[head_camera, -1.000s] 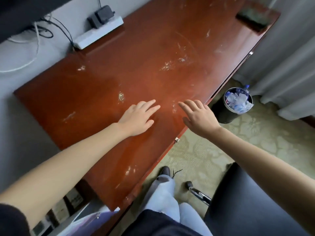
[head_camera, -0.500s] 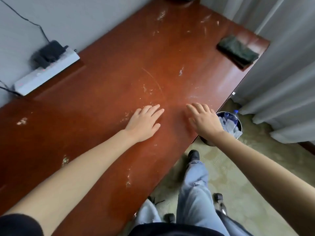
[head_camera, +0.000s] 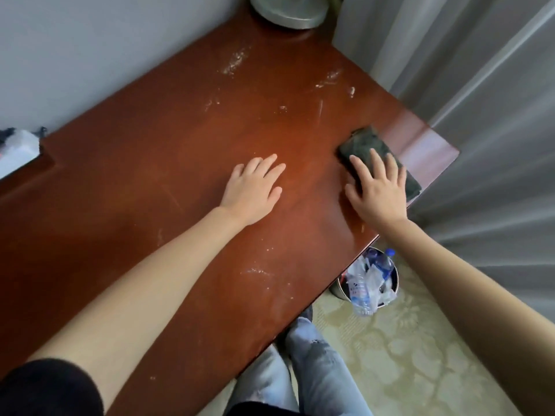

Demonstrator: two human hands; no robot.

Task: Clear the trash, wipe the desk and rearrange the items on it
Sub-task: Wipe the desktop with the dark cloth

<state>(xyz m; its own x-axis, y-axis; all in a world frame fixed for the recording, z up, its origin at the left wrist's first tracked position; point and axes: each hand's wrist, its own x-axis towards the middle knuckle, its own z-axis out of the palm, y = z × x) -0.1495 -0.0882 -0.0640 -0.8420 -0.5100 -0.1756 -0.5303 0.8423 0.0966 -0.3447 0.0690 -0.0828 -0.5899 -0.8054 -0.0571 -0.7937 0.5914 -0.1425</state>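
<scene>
A: Where does the cloth sit for you?

B: I see my right hand [head_camera: 380, 193] spread flat with straight fingers, laid over the near half of the dark green cloth [head_camera: 362, 142]. The cloth's far end shows past my fingertips, near the right-hand corner of the table [head_camera: 180, 145]. My left hand [head_camera: 253, 187] lies flat on bare wood, well apart from it.

A: Any writing?

B: There is a bottle [head_camera: 359, 291] in the bin [head_camera: 397, 277], but I cannot read its label.

A: And the room?

B: The red-brown tabletop is streaked with white dust. There is a grey wall behind, a grey curtain [head_camera: 480, 85] on the right, and pale patterned carpet [head_camera: 420, 355] below.
</scene>
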